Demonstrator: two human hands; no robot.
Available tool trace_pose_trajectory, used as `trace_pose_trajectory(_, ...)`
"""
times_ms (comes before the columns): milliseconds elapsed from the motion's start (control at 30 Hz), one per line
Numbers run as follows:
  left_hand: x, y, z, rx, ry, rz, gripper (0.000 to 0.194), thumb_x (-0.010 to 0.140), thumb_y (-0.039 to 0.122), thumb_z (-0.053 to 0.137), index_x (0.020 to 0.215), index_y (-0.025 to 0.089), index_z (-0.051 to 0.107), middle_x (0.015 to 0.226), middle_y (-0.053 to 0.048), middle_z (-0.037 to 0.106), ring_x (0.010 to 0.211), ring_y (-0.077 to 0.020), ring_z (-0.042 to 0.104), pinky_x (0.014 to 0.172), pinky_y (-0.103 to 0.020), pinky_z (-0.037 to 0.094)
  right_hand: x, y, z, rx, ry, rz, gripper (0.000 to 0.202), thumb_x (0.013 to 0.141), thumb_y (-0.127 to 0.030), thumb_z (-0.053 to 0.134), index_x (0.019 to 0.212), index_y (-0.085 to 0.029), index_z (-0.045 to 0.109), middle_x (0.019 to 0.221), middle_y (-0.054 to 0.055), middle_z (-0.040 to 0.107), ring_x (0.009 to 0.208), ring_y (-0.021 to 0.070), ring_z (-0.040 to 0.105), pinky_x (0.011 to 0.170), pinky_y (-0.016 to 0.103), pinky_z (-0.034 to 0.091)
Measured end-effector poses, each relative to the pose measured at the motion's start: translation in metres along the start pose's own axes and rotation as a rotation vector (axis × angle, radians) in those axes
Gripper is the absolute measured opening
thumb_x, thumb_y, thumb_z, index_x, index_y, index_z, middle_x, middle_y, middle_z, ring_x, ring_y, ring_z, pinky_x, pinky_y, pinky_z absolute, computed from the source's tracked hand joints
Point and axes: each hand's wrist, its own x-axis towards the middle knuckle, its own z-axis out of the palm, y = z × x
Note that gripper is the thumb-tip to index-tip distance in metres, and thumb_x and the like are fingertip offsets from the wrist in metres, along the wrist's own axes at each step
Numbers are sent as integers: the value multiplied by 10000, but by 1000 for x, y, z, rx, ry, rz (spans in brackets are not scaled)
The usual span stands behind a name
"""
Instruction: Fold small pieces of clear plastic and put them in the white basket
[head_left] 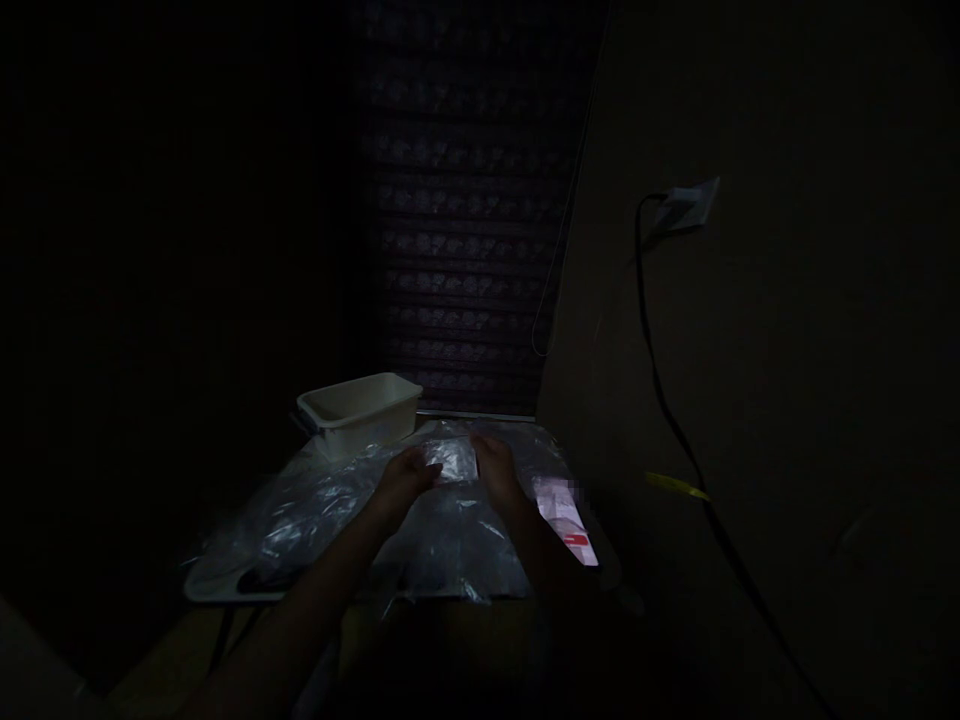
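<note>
My left hand [405,478] and my right hand [495,468] hold a small, shiny clear plastic bag [456,462] between them, above the middle of the table. The left fingers close on its left side, with the thumb lying over the front. On its right edge the right hand grips it; most of those fingers are hidden. Whether anything is inside the bag is too dark to make out. Crinkled clear plastic sheets or bags [315,510] spread over the table beneath and around both hands.
A cream plastic tub [367,425] stands at the table's back left. On the right side lies a lit phone screen [559,512]. The table's pale edge [206,585] shows at front left. A black cable [656,380] hangs from a wall outlet [686,205]. Behind is a patterned blind [465,240].
</note>
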Motion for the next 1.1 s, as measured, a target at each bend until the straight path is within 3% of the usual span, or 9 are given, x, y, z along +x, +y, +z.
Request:
trace_pose_trajectory(233, -4, -2, 10, -2, -1, -157, 213, 453, 156, 623, 599, 128, 470, 475, 33, 513, 434, -82, 510, 438, -193, 406, 3, -1, 0, -130, 104, -126, 272, 654, -329, 364, 450, -168, 284, 444, -62, 241, 433, 50, 228, 415, 199, 200)
trace_pose_trajectory(633, -4, -7, 11, -171, -43, -151, 131, 459, 74, 614, 467, 104, 487, 512, -13, 576, 562, -109, 555, 661, -242, 440, 1, -1, -4, -200, 176, -196, 282, 686, -390, 309, 515, -169, 346, 476, -47, 328, 473, 67, 290, 458, 198, 240)
trace_pose_trajectory(767, -4, -7, 9, -184, -47, -136, 127, 463, 73, 613, 462, 103, 489, 505, -11, 576, 575, -117, 559, 692, -259, 433, -1, -2, -3, -111, 101, -137, 332, 692, -425, 272, 487, -169, 325, 458, -47, 301, 452, 62, 271, 431, 198, 225)
trace_pose_trajectory(1100, -9, -7, 15, -116, -71, -176, 150, 465, 120, 622, 457, 104, 473, 484, -18, 570, 526, -119, 557, 609, -247, 454, 1, -3, -3, -237, 129, -240, 274, 692, -357, 307, 502, -163, 349, 468, -49, 304, 462, 59, 267, 443, 199, 225)
